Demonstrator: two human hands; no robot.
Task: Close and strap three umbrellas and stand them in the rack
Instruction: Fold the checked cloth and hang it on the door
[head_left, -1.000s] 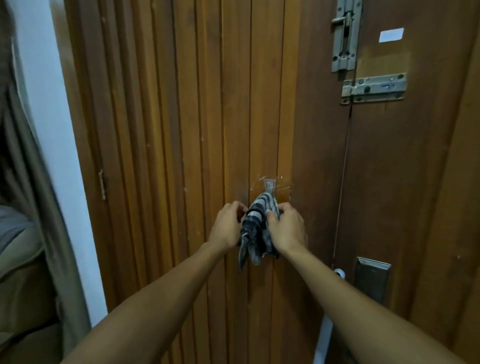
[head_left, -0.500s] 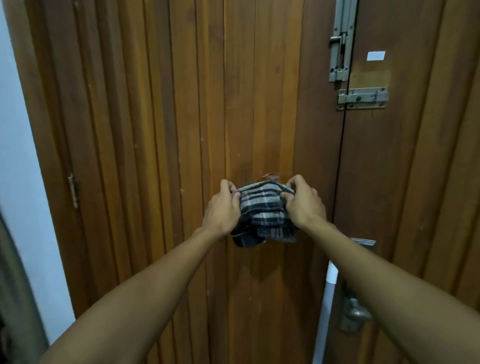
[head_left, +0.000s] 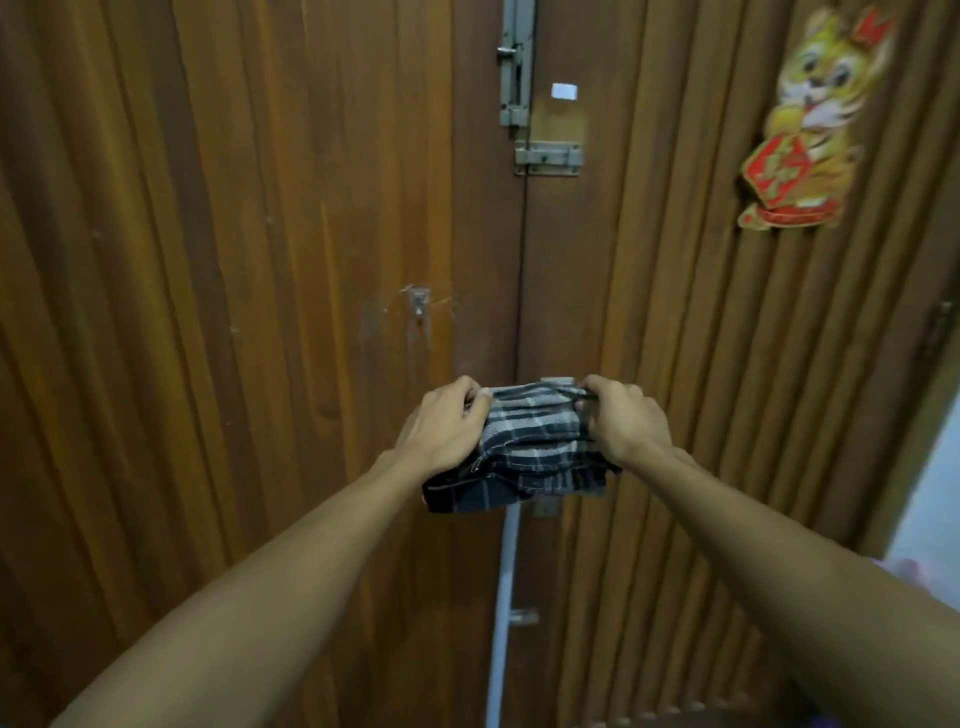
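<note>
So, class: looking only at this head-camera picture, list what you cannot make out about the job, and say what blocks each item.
- Plaid fabric item: bunched between the left hand and right hand; no shaft or strap shows, so what it is stays unclear.
- Door handle: only a scrap of its plate shows below the fabric.
- White pole: top behind the fabric, bottom cut by the lower edge.
- Rack and any other umbrellas: outside the frame.

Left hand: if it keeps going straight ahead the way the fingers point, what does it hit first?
Probably the wooden door. The left hand grips the plaid cloth and points forward and slightly up, toward the panel below the small hook. Depth to the door is unclear.
</note>
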